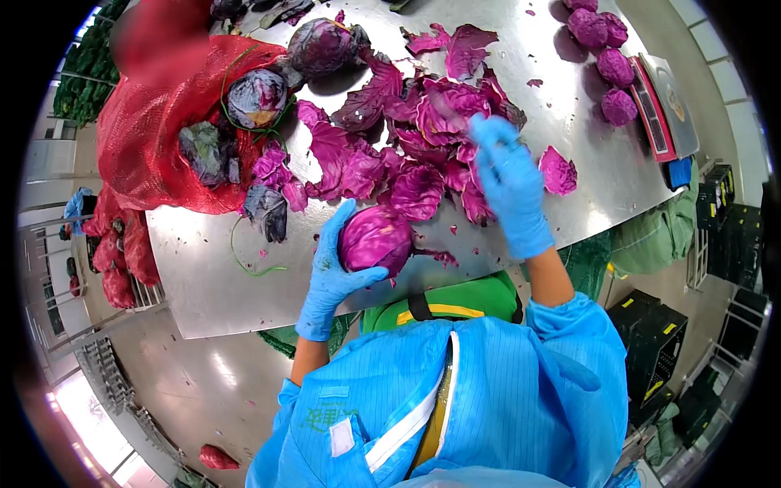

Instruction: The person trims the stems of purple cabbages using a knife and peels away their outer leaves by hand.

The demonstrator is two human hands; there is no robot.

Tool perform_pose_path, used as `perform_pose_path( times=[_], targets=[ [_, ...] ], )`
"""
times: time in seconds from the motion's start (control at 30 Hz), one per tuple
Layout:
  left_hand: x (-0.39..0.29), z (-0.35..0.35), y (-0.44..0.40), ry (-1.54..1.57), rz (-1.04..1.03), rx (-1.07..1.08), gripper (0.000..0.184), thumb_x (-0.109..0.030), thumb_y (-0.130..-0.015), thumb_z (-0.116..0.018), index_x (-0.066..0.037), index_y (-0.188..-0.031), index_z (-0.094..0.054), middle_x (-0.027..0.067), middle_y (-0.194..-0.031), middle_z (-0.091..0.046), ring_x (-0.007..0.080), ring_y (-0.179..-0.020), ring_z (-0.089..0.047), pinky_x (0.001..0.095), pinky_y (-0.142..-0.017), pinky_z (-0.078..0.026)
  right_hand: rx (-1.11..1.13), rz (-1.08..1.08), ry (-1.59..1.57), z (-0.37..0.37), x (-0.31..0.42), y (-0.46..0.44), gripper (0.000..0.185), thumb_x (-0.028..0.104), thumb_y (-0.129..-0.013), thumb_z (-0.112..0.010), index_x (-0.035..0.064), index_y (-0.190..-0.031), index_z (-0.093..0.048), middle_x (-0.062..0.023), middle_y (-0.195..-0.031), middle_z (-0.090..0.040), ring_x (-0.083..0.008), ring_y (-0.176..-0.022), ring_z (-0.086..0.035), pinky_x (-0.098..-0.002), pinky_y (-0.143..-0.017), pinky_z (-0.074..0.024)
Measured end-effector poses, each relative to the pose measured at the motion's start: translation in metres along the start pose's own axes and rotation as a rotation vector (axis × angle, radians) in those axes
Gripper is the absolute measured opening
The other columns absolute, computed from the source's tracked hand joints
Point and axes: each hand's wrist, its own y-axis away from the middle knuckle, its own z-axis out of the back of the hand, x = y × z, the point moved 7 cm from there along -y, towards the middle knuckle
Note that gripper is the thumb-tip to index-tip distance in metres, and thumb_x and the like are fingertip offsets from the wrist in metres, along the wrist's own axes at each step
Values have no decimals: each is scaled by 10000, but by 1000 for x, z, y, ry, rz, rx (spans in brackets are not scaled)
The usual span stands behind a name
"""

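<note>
My left hand (332, 276), in a blue glove, is wrapped round the side of a peeled red cabbage (376, 241) near the table's front edge. To its right, my right hand (514, 191), gloved too, reaches over a heap of loose purple cabbage leaves (443, 114). Motion smears its fingers, and I cannot make out anything in them. A single torn leaf (558, 171) lies beside that hand on the right. Darker cabbages with outer leaves, one by the bag's mouth (257, 99) and one behind it (321, 46), lie to the left.
A red mesh bag (154, 142) spreads over the left of the metal table (199, 281). Several peeled cabbages (614, 67) stand in a row at the back right, beside a red-and-grey box-like object (663, 106). Black crates (651, 346) are on the floor at right.
</note>
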Motion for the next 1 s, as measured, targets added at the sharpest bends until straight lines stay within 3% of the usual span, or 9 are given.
perform_pose_path(
  times=[0.03, 0.07, 0.2, 0.33, 0.37, 0.57, 0.73, 0.9, 1.0],
  targets=[
    [5, -5, -1, 35, -30, -28, 1014, -352, -592, -893, -64, -1431, -401, 155, -1430, -429, 295, -1343, -398, 413, -1114, -330, 96, 173, -133, -10, 17, 9, 387, 109, -861, -642, 127, -1247, -629, -112, -1171, -643, -256, -1010, -643, -340, -843, -533],
    [4, -8, -4, 70, -62, -54, 987, -339, -613, -885, -66, -1430, -404, 153, -1424, -441, 298, -1339, -405, 413, -1112, -333, 203, 220, -349, -24, 38, 14, 384, 136, -838, -672, 139, -1220, -629, -61, -1106, -647, -238, -963, -643, -336, -756, -549],
    [-1, -8, -17, 4, -147, -65, 911, -337, -660, -857, -57, -1417, -433, 123, -1427, -467, 293, -1330, -422, 416, -1105, -340, 518, 188, -720, -71, 75, 41, 476, 204, -804, -724, 177, -1266, -612, -50, -1134, -625, -240, -991, -631, -326, -801, -538],
    [3, -4, -28, 72, -46, -39, 898, -439, -679, -816, -72, -1414, -453, 115, -1415, -488, 283, -1310, -442, 412, -1075, -369, 615, 140, -729, -78, 69, 38, 538, 211, -792, -746, 176, -1305, -587, -74, -1175, -616, -253, -1029, -617, -339, -865, -520],
    [9, -4, -30, 74, -66, -62, 974, -500, -615, -827, -72, -1408, -458, 119, -1404, -496, 283, -1272, -476, 406, -1057, -389, 615, 178, -732, -80, 65, 34, 538, 213, -792, -746, 175, -1305, -587, -73, -1172, -615, -251, -1015, -620, -339, -852, -524],
    [-6, -1, -37, -129, -40, -5, 1049, -400, -473, -933, -72, -1365, -490, 139, -1276, -550, 275, -1202, -523, 393, -1033, -423, 690, 344, -603, -82, 66, 21, 517, 300, -778, -751, 144, -1247, -599, -78, -1081, -622, -231, -867, -635, -345, -725, -540],
    [5, -4, -43, -15, 103, -16, 1011, -321, -487, -951, -26, -1332, -483, 117, -1251, -559, 228, -1166, -543, 369, -1011, -446, 875, 250, -581, -84, 64, 7, 492, 355, -773, -739, 108, -1177, -609, -102, -1004, -620, -263, -853, -643, -379, -747, -534],
    [11, -4, -52, 85, 190, 1, 953, -245, -505, -956, 3, -1298, -490, 108, -1200, -597, 201, -1114, -571, 346, -987, -462, 840, 280, -594, -96, 54, 3, 503, 364, -777, -721, 124, -1204, -606, -113, -974, -626, -266, -842, -647, -373, -734, -531],
    [3, 2, -58, -124, 244, 16, 919, -284, -509, -952, 4, -1269, -522, 109, -1172, -618, 200, -1083, -590, 344, -971, -473, 846, 283, -554, -94, 52, 2, 517, 369, -780, -713, 130, -1225, -601, -111, -958, -632, -270, -837, -648, -375, -729, -528]
  ],
)
